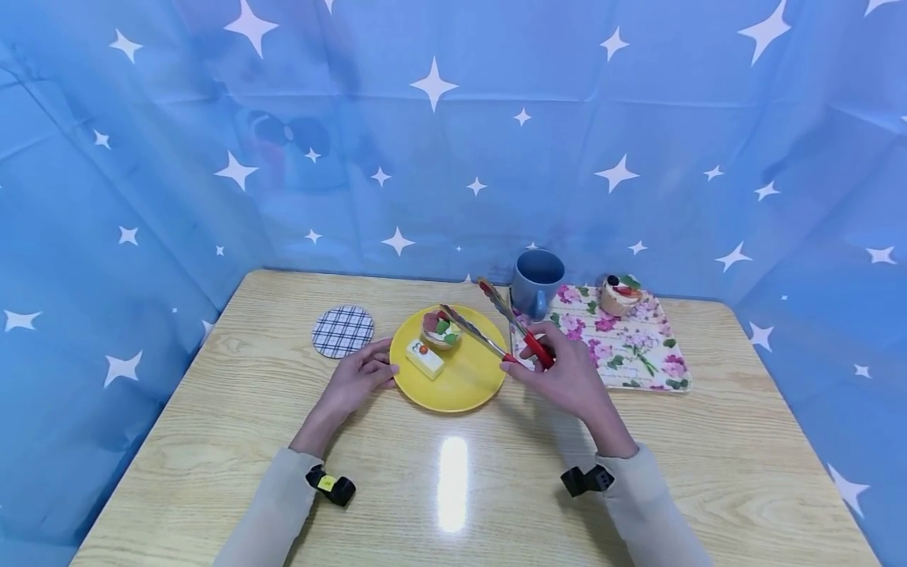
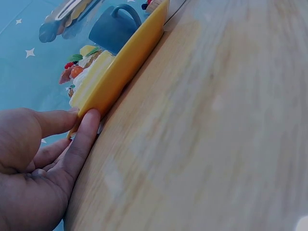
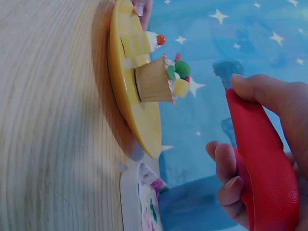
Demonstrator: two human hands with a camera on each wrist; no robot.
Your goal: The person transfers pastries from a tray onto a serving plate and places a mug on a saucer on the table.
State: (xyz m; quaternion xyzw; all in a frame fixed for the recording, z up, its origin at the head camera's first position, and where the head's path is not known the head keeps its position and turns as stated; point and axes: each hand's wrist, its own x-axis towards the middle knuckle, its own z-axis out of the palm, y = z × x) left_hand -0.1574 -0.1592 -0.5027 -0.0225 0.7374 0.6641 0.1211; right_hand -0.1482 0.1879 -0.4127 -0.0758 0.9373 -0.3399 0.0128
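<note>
My left hand (image 1: 356, 379) pinches the left rim of a yellow plate (image 1: 464, 392), thumb at the upper side and fingers along the edge in the left wrist view. On the plate's left half stand a pale cake slice (image 1: 425, 362) topped with an orange-red ball and, just behind it, a cupcake (image 3: 153, 82) with green and red toppings. My right hand (image 1: 567, 376) holds a pair of tongs (image 3: 262, 159) by their red handles. The tongs' arms are spread apart with nothing between them, one reaching over the plate towards the cupcake and the other pointing towards the mug.
A floral tray (image 1: 634, 358) lies to the right of the plate. On it, a blue mug (image 1: 531, 290) stands at the back left and another cupcake (image 1: 618, 299) at the back right. Left of the plate is a round checked coaster (image 1: 343, 331). A starry blue curtain (image 1: 453, 142) hangs behind the table.
</note>
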